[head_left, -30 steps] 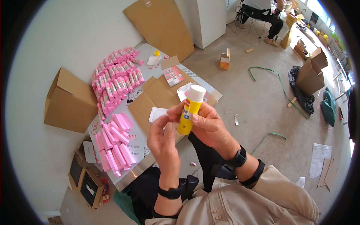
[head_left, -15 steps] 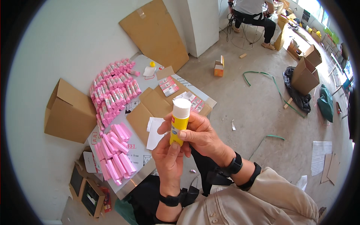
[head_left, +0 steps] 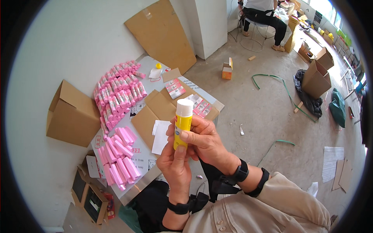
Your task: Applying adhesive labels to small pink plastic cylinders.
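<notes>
Both of my hands hold a yellow glue stick with a white cap (head_left: 182, 122) upright in front of me. My left hand (head_left: 175, 167) grips its lower end from below, thumb up along the tube. My right hand (head_left: 204, 139) wraps the middle of the tube from the right. Below the stick lies a low board (head_left: 142, 155) with flat cardboard pieces (head_left: 155, 110), white paper slips (head_left: 160, 134) and two heaps of pink packets, one near (head_left: 118, 155), one far (head_left: 118, 93).
An open cardboard box (head_left: 72, 114) stands at the left by the wall. A cardboard sheet (head_left: 161, 33) leans on the wall. Another person sits on a chair (head_left: 262, 15) at the back. More boxes (head_left: 316, 75) and green straps (head_left: 272, 79) lie on the concrete floor.
The view has shifted a little; the glue stick and both hands sit slightly lower and more to the left in the picture. The grip on the stick stays the same.
</notes>
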Action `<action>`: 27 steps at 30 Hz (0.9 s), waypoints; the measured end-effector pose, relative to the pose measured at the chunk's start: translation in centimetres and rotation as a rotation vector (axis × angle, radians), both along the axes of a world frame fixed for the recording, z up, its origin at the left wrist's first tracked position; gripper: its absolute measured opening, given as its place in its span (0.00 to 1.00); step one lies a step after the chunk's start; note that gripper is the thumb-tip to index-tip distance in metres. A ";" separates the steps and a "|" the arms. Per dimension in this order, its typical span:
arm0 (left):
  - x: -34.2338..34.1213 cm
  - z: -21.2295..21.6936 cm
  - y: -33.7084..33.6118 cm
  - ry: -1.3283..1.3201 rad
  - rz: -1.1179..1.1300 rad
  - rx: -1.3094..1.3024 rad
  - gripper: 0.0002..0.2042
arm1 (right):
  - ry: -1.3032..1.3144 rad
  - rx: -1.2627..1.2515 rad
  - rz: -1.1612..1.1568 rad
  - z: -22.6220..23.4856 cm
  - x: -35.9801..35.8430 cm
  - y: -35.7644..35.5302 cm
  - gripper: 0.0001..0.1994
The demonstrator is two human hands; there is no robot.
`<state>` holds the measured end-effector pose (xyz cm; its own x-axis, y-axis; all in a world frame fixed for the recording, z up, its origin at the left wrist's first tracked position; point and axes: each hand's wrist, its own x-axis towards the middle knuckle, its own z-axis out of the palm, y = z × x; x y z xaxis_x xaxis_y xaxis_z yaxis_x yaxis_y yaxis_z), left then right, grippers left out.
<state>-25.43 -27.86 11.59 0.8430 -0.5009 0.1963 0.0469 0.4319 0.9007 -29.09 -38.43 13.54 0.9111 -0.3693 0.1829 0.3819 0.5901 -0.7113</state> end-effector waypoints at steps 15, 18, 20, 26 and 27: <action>-0.9 -0.5 0.1 -0.053 0.124 0.083 0.17 | 0.027 0.059 -0.050 -0.7 0.5 0.8 0.15; -0.5 -1.2 -0.3 -0.042 0.158 0.091 0.17 | 0.082 0.100 -0.052 -1.0 0.9 0.9 0.13; -0.3 -2.3 0.2 0.013 0.076 0.137 0.19 | 0.207 0.045 -0.110 -2.1 0.8 0.3 0.12; 1.6 -10.1 3.8 -0.165 0.127 0.629 0.14 | 0.277 0.143 -0.143 -7.4 1.0 -2.1 0.15; 2.5 -11.2 5.0 -0.304 0.154 0.812 0.15 | 0.318 0.128 -0.108 -8.3 1.0 -2.3 0.15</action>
<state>-22.88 -22.89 0.43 0.8817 -0.4684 0.0557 -0.2508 -0.3655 0.8964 -28.05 -40.68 5.24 0.8694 -0.4683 -0.1575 0.2188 0.6506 -0.7272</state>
